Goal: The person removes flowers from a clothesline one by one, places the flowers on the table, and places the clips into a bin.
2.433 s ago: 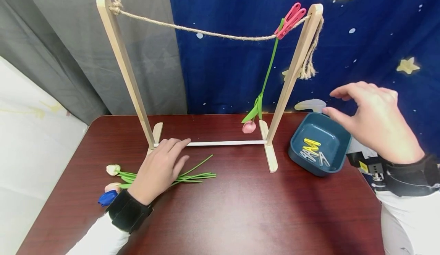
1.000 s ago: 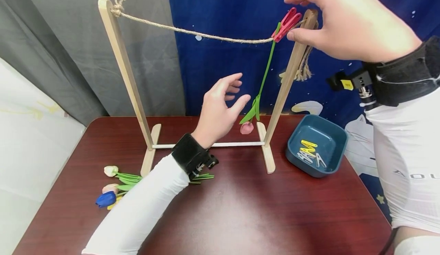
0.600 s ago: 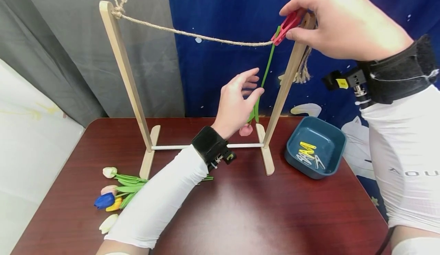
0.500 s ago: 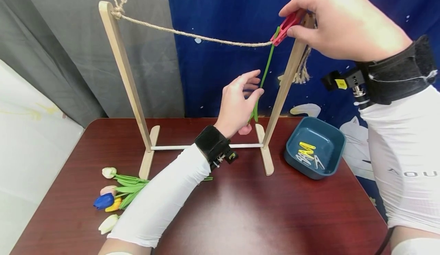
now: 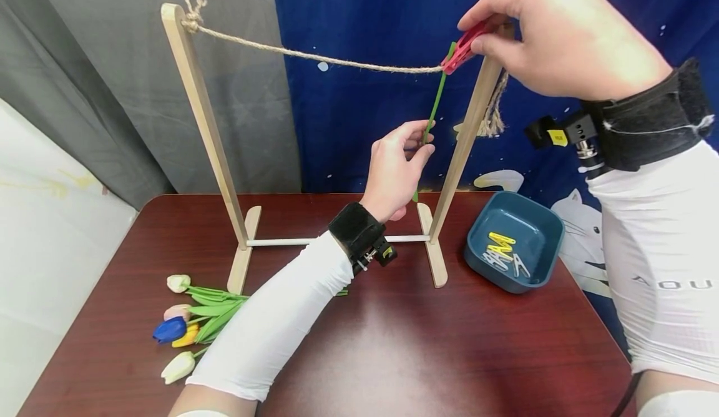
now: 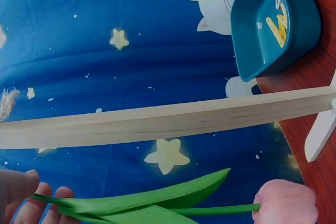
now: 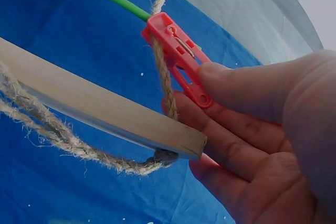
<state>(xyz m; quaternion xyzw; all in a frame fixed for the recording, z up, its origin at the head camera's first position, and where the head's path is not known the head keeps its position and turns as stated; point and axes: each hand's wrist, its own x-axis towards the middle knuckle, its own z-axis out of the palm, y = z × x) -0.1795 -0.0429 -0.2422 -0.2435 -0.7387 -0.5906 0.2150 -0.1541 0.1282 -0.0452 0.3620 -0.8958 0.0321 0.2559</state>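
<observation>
Dark blue cloth with stars hangs behind a reddish-brown table (image 5: 427, 354), with grey curtain to the left. On the table stands a wooden frame (image 5: 193, 98) of two slanted posts, with a rope (image 5: 314, 58) strung between their tops. At the rope's right end, beside the right post, a red peg (image 5: 463, 45) clamps a green stem (image 5: 437, 95) to the rope. The right hand (image 5: 556, 33) pinches the peg's tail between thumb and fingers. Lower down, the left hand (image 5: 396, 170) pinches the hanging stem between thumb and fingertips (image 6: 31, 205). The left wrist view shows the stem's leaves and a pink tulip (image 6: 286, 203) at its lower end. On the table's near left lies a bunch of tulips (image 5: 188, 323). To the right of the frame sits a teal bowl (image 5: 542, 230) holding yellow and pale pegs (image 5: 502, 251).
</observation>
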